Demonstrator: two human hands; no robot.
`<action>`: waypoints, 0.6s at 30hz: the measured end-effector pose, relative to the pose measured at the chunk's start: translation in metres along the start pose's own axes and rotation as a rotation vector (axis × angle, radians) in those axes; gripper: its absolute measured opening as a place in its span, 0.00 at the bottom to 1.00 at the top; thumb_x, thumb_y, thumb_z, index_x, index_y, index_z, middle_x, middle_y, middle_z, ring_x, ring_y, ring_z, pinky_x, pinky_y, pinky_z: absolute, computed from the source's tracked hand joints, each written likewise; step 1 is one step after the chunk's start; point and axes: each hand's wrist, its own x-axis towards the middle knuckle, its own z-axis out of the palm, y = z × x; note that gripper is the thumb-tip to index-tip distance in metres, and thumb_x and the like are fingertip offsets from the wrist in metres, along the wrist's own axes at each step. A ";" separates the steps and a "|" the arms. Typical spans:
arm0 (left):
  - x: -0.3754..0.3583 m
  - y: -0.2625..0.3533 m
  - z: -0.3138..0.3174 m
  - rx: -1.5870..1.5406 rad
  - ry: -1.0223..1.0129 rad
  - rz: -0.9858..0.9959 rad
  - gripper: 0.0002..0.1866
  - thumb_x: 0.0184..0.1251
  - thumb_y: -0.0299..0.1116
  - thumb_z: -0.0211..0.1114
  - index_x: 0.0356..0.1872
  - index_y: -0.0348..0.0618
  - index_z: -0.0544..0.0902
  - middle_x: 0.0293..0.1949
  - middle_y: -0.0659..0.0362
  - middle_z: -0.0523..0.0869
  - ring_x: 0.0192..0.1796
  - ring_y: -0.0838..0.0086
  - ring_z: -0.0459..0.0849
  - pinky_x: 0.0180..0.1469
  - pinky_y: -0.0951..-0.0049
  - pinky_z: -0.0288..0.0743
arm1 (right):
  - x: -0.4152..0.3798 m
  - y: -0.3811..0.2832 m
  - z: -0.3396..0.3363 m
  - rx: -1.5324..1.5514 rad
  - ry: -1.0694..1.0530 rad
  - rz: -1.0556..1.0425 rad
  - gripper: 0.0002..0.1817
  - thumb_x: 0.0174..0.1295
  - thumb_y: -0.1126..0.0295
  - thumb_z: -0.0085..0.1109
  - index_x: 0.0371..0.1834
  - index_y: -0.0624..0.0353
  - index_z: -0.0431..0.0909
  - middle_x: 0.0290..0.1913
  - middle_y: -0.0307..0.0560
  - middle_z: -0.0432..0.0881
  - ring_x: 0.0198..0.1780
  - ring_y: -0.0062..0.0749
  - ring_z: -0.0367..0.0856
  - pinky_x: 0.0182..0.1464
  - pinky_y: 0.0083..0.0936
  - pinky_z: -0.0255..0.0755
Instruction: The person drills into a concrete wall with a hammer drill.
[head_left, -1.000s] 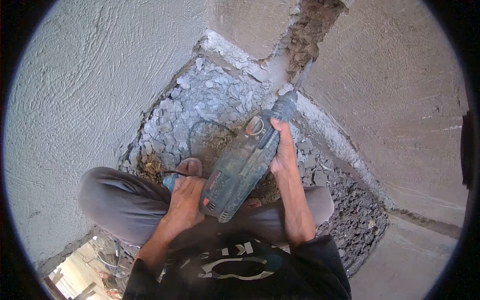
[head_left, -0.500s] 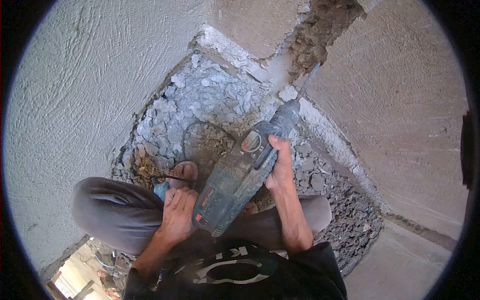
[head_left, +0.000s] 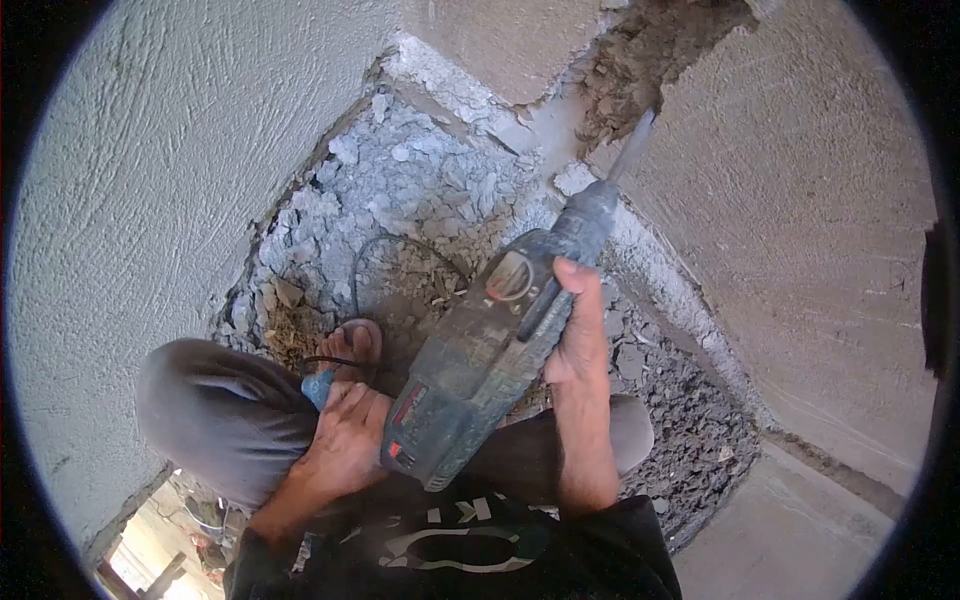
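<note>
Hands close around a dusty rotary hammer (head_left: 475,355), the left (head_left: 350,425) curled at its rear, the right (head_left: 580,320) gripping its side; its chisel bit (head_left: 632,147) meets the edge of a broken wall channel (head_left: 640,70).

A black shirt (head_left: 612,550) with pale oval print (head_left: 402,546) tops grey trousers (head_left: 225,425)

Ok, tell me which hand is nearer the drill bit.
Right. The right hand grips the drill partway back from the bit; the left hand is at the drill's rear.
</note>
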 end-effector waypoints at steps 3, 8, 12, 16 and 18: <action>0.008 0.005 -0.013 0.050 -0.049 0.016 0.30 0.30 0.31 0.77 0.42 0.36 0.76 0.38 0.49 0.79 0.47 0.53 0.78 0.52 0.56 0.67 | -0.001 -0.006 0.003 -0.020 -0.007 -0.019 0.27 0.57 0.58 0.63 0.54 0.67 0.76 0.45 0.53 0.84 0.45 0.39 0.85 0.51 0.40 0.81; 0.013 0.008 -0.023 0.072 -0.127 0.036 0.31 0.29 0.29 0.76 0.42 0.34 0.75 0.38 0.49 0.78 0.48 0.52 0.78 0.52 0.56 0.67 | 0.003 -0.016 0.012 -0.016 0.044 -0.055 0.27 0.58 0.55 0.64 0.55 0.65 0.76 0.46 0.51 0.84 0.45 0.40 0.85 0.51 0.39 0.80; 0.010 0.008 -0.027 0.004 -0.098 0.043 0.32 0.30 0.28 0.76 0.45 0.33 0.75 0.37 0.49 0.77 0.47 0.52 0.78 0.51 0.56 0.68 | 0.007 -0.019 0.009 0.024 0.008 -0.072 0.27 0.64 0.51 0.64 0.56 0.62 0.75 0.48 0.52 0.85 0.47 0.41 0.86 0.54 0.40 0.81; -0.014 0.016 -0.061 -0.034 -0.006 0.006 0.36 0.30 0.26 0.74 0.51 0.32 0.75 0.39 0.48 0.79 0.47 0.50 0.78 0.51 0.55 0.71 | -0.005 0.002 0.018 0.230 -0.333 -0.113 0.29 0.65 0.50 0.64 0.58 0.64 0.74 0.49 0.53 0.85 0.49 0.43 0.86 0.57 0.43 0.81; -0.017 0.028 -0.089 0.008 0.058 0.010 0.39 0.30 0.26 0.73 0.55 0.32 0.75 0.40 0.47 0.80 0.48 0.49 0.78 0.51 0.55 0.72 | 0.000 0.004 0.026 0.265 -0.364 -0.127 0.31 0.64 0.50 0.64 0.59 0.65 0.73 0.51 0.56 0.85 0.53 0.46 0.85 0.60 0.45 0.80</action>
